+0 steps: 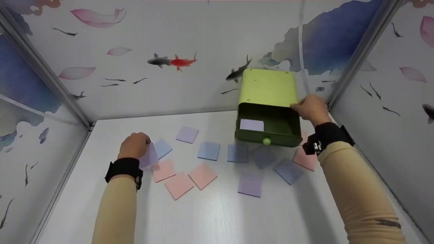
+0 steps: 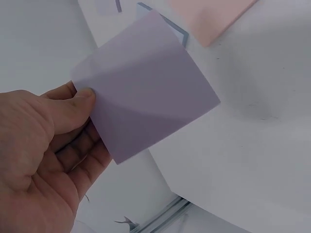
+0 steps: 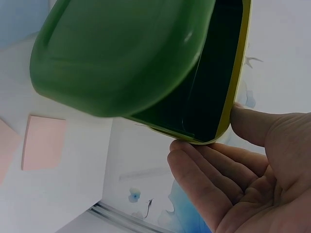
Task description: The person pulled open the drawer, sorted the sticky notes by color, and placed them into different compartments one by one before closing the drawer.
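My left hand [image 1: 134,145] pinches a purple square note [image 2: 150,92] between thumb and fingers, above the table's left part. In the head view that note partly covers a blue note [image 1: 163,149]. My right hand [image 1: 312,107] holds the right side of a yellow-green box [image 1: 268,88], its thumb and fingers at the casing's edge in the right wrist view. The box's dark green drawer [image 1: 252,136] is pulled out, with a pale purple note [image 1: 251,125] inside. Whether the box touches the table cannot be told.
Several pink, blue and purple notes lie spread on the white table [image 1: 203,220], among them a pink note [image 1: 202,176], a blue note [image 1: 208,151] and a purple note [image 1: 250,185]. Some lie just in front of the drawer. Painted panels [image 1: 176,91] close off the back and sides.
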{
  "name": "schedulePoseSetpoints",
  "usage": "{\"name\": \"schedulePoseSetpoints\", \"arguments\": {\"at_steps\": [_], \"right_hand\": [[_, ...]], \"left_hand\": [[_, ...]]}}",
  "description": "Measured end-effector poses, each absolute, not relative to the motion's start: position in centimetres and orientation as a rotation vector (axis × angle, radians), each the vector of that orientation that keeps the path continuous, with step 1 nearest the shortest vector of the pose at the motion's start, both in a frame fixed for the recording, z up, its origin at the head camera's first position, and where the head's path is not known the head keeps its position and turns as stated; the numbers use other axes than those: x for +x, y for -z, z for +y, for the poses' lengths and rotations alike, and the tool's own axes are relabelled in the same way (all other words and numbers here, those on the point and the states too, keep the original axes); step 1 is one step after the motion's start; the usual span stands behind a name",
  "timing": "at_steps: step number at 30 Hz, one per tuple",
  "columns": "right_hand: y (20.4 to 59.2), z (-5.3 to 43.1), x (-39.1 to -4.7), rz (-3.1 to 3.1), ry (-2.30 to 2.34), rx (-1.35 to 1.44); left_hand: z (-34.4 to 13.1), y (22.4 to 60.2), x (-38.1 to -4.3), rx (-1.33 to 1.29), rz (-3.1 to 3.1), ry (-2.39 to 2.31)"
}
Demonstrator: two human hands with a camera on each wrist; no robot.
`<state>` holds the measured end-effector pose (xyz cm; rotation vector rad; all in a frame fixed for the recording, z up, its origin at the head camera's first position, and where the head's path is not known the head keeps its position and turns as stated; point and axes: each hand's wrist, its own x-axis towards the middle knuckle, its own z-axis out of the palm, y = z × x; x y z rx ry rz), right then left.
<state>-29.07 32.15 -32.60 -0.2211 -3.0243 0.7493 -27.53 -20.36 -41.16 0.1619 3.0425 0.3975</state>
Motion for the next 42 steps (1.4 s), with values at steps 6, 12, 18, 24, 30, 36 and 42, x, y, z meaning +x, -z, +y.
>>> {"name": "schedulePoseSetpoints", "arguments": {"at_steps": [6, 12, 18, 24, 30, 36, 42], "right_hand": [[32.6, 32.3, -28.9, -3.022, -0.749, -0.243], [32.7, 32.3, -28.9, -3.020, -0.725, -0.237], [32.7, 32.2, -28.9, -3.018, -0.720, -0.244], [32.6, 32.0, -28.8, -3.031, -0.700, -0.261], [32.6, 31.9, -28.8, -3.026, -0.690, -0.261], [32.6, 31.8, -28.9, -3.016, -0.691, -0.252], [32.5, 31.7, -29.0, -3.009, -0.682, -0.253]], "left_hand": [[-18.1, 40.9, -28.2, 0.188, 3.031, -0.425], [-15.6, 40.5, -28.9, 0.245, 3.031, -0.422], [-13.1, 40.3, -29.5, 0.289, 3.030, -0.450], [-11.1, 39.8, -29.7, 0.307, 2.988, -0.474], [-9.2, 38.8, -29.8, 0.338, 2.962, -0.507], [-7.6, 37.4, -30.0, 0.383, 2.969, -0.534], [-5.7, 35.4, -30.0, 0.451, 2.964, -0.520]]}}
